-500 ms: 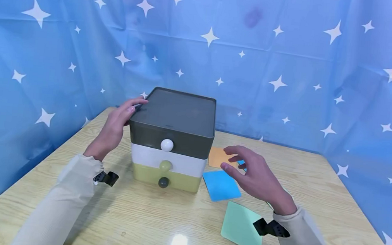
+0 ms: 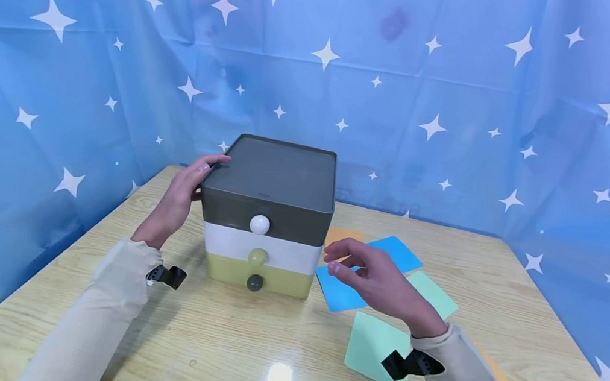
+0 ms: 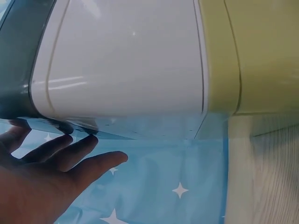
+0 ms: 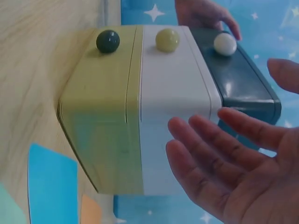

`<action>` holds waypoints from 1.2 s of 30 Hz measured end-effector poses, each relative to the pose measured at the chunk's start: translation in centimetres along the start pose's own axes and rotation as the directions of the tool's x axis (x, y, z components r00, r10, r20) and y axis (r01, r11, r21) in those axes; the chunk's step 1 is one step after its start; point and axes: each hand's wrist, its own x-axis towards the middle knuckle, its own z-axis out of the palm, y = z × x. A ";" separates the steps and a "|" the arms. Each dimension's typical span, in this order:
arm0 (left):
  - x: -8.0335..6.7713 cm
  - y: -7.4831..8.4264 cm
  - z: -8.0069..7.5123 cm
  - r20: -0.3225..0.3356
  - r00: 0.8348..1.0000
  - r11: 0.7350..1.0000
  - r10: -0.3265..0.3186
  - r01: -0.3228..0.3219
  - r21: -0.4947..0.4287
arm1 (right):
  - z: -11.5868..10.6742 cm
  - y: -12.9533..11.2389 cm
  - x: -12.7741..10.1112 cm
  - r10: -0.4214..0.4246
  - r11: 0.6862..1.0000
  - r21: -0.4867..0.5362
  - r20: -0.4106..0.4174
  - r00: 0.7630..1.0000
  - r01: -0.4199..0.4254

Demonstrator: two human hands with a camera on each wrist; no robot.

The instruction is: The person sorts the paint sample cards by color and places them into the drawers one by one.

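A three-tier drawer box stands on the table, with a dark grey top drawer (image 2: 237, 213), a white middle drawer (image 2: 291, 254) and an olive-green bottom drawer (image 2: 288, 281). Its round knobs are white (image 2: 259, 224), olive (image 2: 258, 257) and dark grey (image 2: 254, 283). Against the upper left side rests my left hand (image 2: 173, 197), fingertips reaching over the top edge. The left wrist view shows that hand's fingers (image 3: 105, 163) extended along the dark tier. Beside the box's right side, my right hand (image 2: 375, 281) holds nothing; its fingers (image 4: 210, 135) are loosely spread in the right wrist view.
Square cards lie right of the box: a near blue card (image 2: 340, 296), a farther blue card (image 2: 397, 251), an orange card (image 2: 344, 236) and two mint-green cards (image 2: 435, 296). Another orange card (image 2: 498, 372) shows past my right sleeve. A starry blue curtain (image 2: 384, 34) hangs behind the table.
My right hand has moved left and slightly down, closer to the box, uncovering the far blue and far mint cards. My left hand stays at the box's left side.
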 end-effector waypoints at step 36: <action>0.7 -0.1 0.5 0.019 0.999 0.998 -0.050 0.051 -0.033 | 7.5 -5.4 5.1 0.126 0.786 0.583 0.176 0.976 -0.206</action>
